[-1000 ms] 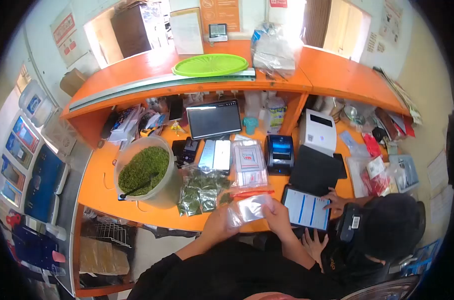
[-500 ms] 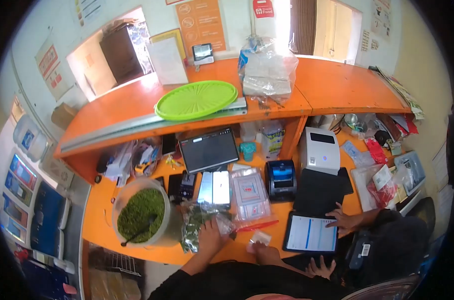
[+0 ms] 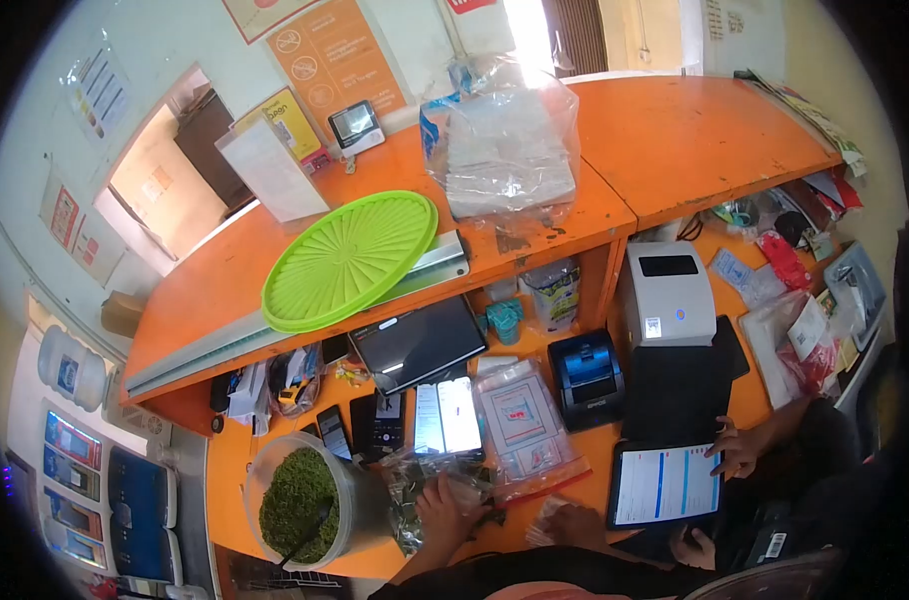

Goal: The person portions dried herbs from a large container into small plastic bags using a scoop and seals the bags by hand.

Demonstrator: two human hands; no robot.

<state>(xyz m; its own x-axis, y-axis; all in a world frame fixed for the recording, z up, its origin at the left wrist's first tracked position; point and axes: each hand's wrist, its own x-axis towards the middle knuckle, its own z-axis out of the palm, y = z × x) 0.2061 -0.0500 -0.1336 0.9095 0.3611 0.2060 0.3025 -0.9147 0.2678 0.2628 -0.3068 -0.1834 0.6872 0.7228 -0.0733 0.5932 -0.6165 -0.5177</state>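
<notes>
My left hand [image 3: 447,512] lies with its fingers spread on the clear plastic bags of green leafy material [image 3: 407,505]. My right hand [image 3: 578,526], fingers curled, holds a small clear plastic bag [image 3: 545,512] near the desk's front edge. Left of my hands stands a translucent bucket [image 3: 363,515] of chopped green material [image 3: 293,505], a dark-handled utensil in it. A stack of printed clear bags [image 3: 525,420] with a red edge lies just beyond my hands. Two lit phones [image 3: 445,415] sit side by side to its left.
On my right, a co-worker's hand [image 3: 737,448] touches a tablet [image 3: 665,485]. Behind are a blue-black printer [image 3: 587,375], a white device [image 3: 672,295] and a dark-screened tablet [image 3: 420,345]. A green lid [image 3: 350,260] and a bagged white stack [image 3: 510,150] lie on the orange upper shelf.
The view has tilted and shifted. My hands have parted from the clear bag they held together a second ago; the left moved onto the green-filled bags, the right kept a small clear bag.
</notes>
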